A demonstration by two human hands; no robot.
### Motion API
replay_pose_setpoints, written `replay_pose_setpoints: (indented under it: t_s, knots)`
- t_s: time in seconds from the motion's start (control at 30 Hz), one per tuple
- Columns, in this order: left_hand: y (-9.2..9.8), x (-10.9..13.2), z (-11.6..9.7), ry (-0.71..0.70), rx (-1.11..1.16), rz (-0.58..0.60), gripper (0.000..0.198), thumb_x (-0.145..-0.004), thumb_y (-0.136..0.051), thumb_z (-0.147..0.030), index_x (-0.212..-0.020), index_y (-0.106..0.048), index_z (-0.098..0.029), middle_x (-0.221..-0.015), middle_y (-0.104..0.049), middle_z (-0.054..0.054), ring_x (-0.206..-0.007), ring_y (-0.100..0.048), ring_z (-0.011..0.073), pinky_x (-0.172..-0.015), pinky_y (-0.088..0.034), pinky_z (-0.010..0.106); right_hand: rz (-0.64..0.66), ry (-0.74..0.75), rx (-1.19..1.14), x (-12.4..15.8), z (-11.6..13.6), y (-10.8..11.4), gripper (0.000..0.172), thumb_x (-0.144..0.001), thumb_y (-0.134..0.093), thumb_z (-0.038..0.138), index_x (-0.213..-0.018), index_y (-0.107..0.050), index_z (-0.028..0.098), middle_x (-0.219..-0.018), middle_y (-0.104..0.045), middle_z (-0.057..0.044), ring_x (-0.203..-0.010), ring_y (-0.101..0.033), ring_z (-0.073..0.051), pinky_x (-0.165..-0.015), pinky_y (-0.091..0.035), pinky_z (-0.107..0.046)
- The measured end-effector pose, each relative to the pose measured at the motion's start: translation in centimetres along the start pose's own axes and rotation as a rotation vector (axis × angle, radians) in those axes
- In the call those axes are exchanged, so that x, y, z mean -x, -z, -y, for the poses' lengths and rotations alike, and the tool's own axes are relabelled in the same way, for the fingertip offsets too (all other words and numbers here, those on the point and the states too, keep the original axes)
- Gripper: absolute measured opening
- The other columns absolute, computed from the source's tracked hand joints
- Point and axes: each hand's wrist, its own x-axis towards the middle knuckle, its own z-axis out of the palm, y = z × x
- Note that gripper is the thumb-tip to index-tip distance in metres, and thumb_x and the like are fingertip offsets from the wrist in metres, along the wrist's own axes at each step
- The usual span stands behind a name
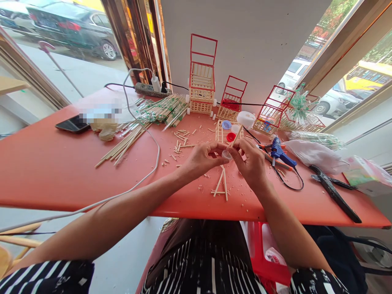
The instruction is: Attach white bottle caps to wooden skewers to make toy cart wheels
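Observation:
My left hand and my right hand meet above the red table. A small whitish cap sits between their fingertips, with my left fingers closed at its side and my right thumb against it. A thin wooden stick slants up from the cap beside my right fingers, which appear to pinch it; the exact contact is hidden. Just below, several cut sticks form an A shape on the table. Behind my hands is a small stick frame with a blue cap and a red cap.
Bundled sticks and a white cable lie left. Stick carts with red handles stand along the wall. A blue glue gun and black-handled cutters lie right. Stick offcuts litter the red table.

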Motion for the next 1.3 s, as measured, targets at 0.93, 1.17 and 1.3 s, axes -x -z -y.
replay_pose_setpoints:
  t_s: [0.93, 1.17, 1.3]
  knots:
    - [0.01, -0.02, -0.09, 0.014, 0.0, -0.002, 0.032, -0.073, -0.08, -0.031, -0.1, -0.077, -0.015, -0.091, -0.076, 0.005, -0.077, -0.064, 0.0139, -0.07, -0.049, 0.025, 0.003, -0.01, 0.002, -0.03, 0.1, 0.04, 0.027, -0.102, -0.058, 0.037, -0.079, -0.054, 0.023, -0.076, -0.061, -0.001, -0.072, -0.052, -0.018, -0.069, -0.04, -0.032]
    - [-0.04, 0.01, -0.17, 0.018, -0.001, -0.005, 0.033, -0.073, -0.08, -0.032, -0.101, -0.077, -0.015, -0.093, -0.077, 0.005, -0.078, -0.064, 0.0142, -0.072, -0.05, 0.025, 0.002, -0.003, 0.001, -0.02, 0.15, 0.04, 0.025, -0.102, -0.058, 0.034, -0.08, -0.054, 0.023, -0.077, -0.06, -0.001, -0.072, -0.053, -0.017, -0.068, -0.04, -0.032]
    - [-0.02, -0.02, -0.03, 0.011, 0.004, -0.003, 0.033, -0.073, -0.08, -0.032, -0.101, -0.077, -0.014, -0.092, -0.076, 0.005, -0.077, -0.063, 0.0136, -0.073, -0.048, 0.025, -0.003, 0.006, -0.002, -0.01, 0.13, -0.01, 0.025, -0.102, -0.059, 0.033, -0.079, -0.054, 0.023, -0.076, -0.06, -0.001, -0.072, -0.052, -0.017, -0.068, -0.04, -0.031]
